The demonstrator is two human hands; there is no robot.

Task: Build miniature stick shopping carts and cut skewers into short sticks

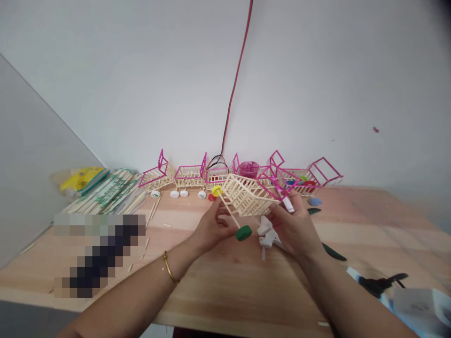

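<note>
A small cart of pale sticks (246,195) with a magenta-edged handle is held tilted above the table. On one end it has an axle stick with a yellow cap (217,190) and a green cap (243,233). My right hand (291,220) grips the cart's right end, and a white-and-pink pen-like item (287,202) shows by its fingers. My left hand (215,225) is closed around the axle side near the green cap; its fingertips are partly hidden. Below the cart, a white glue gun (268,234) lies close to my right hand.
Finished-looking stick carts (190,176) line the wall, beside a magenta cup (249,169). Packs of sticks (105,192) and a yellow bag (82,180) lie at left. Black-handled tools (380,283) and a white box (416,305) are at right. A red-black cable (235,80) hangs behind.
</note>
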